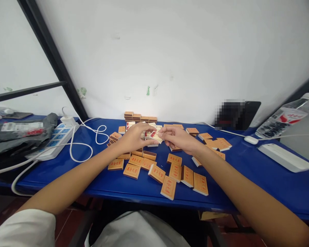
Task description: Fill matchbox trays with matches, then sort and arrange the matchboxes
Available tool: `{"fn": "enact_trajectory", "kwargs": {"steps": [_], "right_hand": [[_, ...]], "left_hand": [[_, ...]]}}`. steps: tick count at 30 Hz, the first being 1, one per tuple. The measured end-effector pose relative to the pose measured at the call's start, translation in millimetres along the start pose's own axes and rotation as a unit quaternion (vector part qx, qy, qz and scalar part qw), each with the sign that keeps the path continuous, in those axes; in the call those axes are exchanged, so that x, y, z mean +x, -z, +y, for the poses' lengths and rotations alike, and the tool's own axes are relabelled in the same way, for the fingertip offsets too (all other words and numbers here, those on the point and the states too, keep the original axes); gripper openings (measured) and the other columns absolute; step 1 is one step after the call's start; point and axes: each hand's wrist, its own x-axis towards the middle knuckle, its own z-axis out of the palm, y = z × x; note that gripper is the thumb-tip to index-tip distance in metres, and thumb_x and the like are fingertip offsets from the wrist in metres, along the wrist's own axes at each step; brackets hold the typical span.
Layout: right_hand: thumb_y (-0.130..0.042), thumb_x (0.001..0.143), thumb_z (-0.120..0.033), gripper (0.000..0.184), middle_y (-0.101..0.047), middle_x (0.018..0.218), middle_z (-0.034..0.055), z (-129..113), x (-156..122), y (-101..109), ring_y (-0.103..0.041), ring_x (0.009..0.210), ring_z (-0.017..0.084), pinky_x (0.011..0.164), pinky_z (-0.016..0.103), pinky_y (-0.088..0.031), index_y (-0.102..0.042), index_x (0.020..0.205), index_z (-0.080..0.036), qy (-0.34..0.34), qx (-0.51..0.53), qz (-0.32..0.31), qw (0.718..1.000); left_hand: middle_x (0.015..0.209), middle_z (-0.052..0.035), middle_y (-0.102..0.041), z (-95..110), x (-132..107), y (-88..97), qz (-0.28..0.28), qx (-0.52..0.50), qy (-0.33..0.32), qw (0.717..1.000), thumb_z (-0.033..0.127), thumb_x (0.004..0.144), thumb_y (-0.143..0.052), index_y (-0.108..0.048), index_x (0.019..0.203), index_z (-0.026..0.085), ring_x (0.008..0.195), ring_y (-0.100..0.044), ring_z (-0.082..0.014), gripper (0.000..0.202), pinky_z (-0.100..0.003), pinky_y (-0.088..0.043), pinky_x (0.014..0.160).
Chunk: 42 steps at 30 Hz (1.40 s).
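Over the middle of the table, my left hand [137,136] grips a small open matchbox tray [156,134] between thumb and fingers. Red-tipped matches fill this tray. From the other side, my right hand [179,138] is closed, thumb and fingertips pinching at the tray's right end; exactly what lies under those fingertips is hidden. Behind my left hand stand more open trays of matches [130,125], partly covered by it. A stack of matchboxes [136,117] rises against the wall. Many orange matchboxes [132,171] with red lettering lie scattered in front and to the right.
On the left of the blue table [98,187] are a power strip [57,137], looping white cables [71,151] and a grey plastic bag [23,132]. To the right are a dark tablet-like device [249,111], a white case [285,157] and a water bottle [285,116].
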Motion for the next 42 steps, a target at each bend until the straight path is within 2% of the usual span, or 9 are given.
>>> {"fn": "enact_trajectory", "kwargs": {"steps": [6, 9, 12, 15, 20, 24, 29, 34, 42], "right_hand": [[-0.073, 0.091, -0.042, 0.024, -0.057, 0.059, -0.0025, -1, 1, 2, -0.048, 0.049, 0.011, 0.046, 0.022, -0.039, -0.071, 0.097, -0.019, 0.013, -0.019, -0.004, 1.000], [-0.069, 0.093, -0.049, 0.032, -0.063, 0.070, 0.0012, 1, 1, 5, -0.054, 0.057, 0.015, 0.053, 0.027, -0.044, -0.072, 0.104, -0.019, 0.078, -0.097, 0.018, 0.992], [-0.072, 0.091, -0.048, 0.036, -0.069, 0.091, 0.0061, 5, 1, 9, -0.061, 0.074, 0.019, 0.066, 0.031, -0.048, -0.073, 0.114, -0.021, 0.200, -0.224, 0.054, 0.952], [-0.075, 0.089, -0.044, 0.038, -0.068, 0.101, 0.0079, 9, 2, 11, -0.061, 0.082, 0.021, 0.072, 0.033, -0.048, -0.072, 0.120, -0.021, 0.265, -0.319, 0.064, 0.908], [-0.072, 0.093, -0.041, 0.031, -0.067, 0.097, 0.0079, 17, 8, 15, -0.061, 0.083, 0.022, 0.076, 0.035, -0.047, -0.071, 0.115, -0.020, 0.278, -0.379, 0.065, 0.880], [-0.071, 0.094, -0.037, 0.029, -0.068, 0.109, 0.0134, 29, 19, 29, -0.057, 0.107, 0.032, 0.093, 0.045, -0.046, -0.071, 0.117, -0.020, 0.298, -0.443, 0.123, 0.837], [-0.072, 0.092, -0.036, 0.029, -0.067, 0.120, 0.0154, 45, 28, 40, -0.052, 0.115, 0.036, 0.094, 0.050, -0.044, -0.074, 0.117, -0.021, 0.275, -0.508, 0.154, 0.801], [-0.070, 0.094, -0.034, 0.028, -0.066, 0.127, 0.0153, 52, 30, 32, -0.051, 0.118, 0.035, 0.096, 0.049, -0.042, -0.072, 0.119, -0.021, 0.278, -0.511, 0.137, 0.801], [-0.070, 0.095, -0.035, 0.028, -0.065, 0.132, 0.0154, 57, 33, 30, -0.050, 0.124, 0.037, 0.096, 0.051, -0.041, -0.072, 0.119, -0.024, 0.261, -0.482, 0.139, 0.825]], "left_hand": [[0.108, -0.0058, -0.077, -2, 2, 3.7, -0.026, -0.054, 0.029, 0.998, 0.045, 0.086, -0.082, -0.072, 0.106, 0.023, 0.098, -0.072, -0.0237, 0.031, -0.039, -0.056, 0.085], [0.105, -0.0058, -0.078, -6, 2, 3.3, -0.011, -0.033, 0.045, 0.998, 0.044, 0.085, -0.083, -0.072, 0.102, 0.024, 0.094, -0.072, -0.0235, 0.028, -0.038, -0.056, 0.080], [0.100, -0.0058, -0.078, -9, 1, 2.2, 0.012, -0.002, 0.048, 0.999, 0.046, 0.085, -0.083, -0.074, 0.098, 0.024, 0.090, -0.072, -0.0237, 0.027, -0.037, -0.055, 0.076], [0.099, -0.0056, -0.079, -11, 1, 0.5, 0.021, 0.005, 0.045, 0.999, 0.049, 0.084, -0.083, -0.074, 0.095, 0.023, 0.091, -0.072, -0.0240, 0.029, -0.037, -0.055, 0.076], [0.107, -0.0058, -0.078, -13, -1, -3.8, 0.009, 0.031, 0.043, 0.999, 0.050, 0.086, -0.082, -0.074, 0.106, 0.024, 0.099, -0.072, -0.0253, 0.034, -0.040, -0.055, 0.085], [0.122, -0.0110, -0.076, -13, 0, 0.4, 0.022, 0.084, 0.038, 0.996, 0.049, 0.092, -0.075, -0.072, 0.120, 0.022, 0.113, -0.070, -0.0296, 0.040, -0.047, -0.055, 0.095], [0.093, -0.0079, -0.079, -17, 5, 27.8, -0.012, 0.072, 0.036, 0.997, 0.041, 0.093, -0.069, -0.078, 0.100, 0.022, 0.087, -0.073, -0.0243, 0.022, -0.040, -0.057, 0.080], [0.081, -0.0049, -0.078, -13, 6, 45.0, -0.085, -0.039, 0.042, 0.995, 0.046, 0.085, -0.078, -0.080, 0.088, 0.025, 0.073, -0.072, -0.0197, 0.022, -0.033, -0.056, 0.066], [0.088, -0.0045, -0.078, -8, 2, 32.3, -0.132, -0.021, 0.034, 0.990, 0.042, 0.082, -0.082, -0.080, 0.093, 0.026, 0.076, -0.071, -0.0205, 0.020, -0.035, -0.055, 0.071]]}}
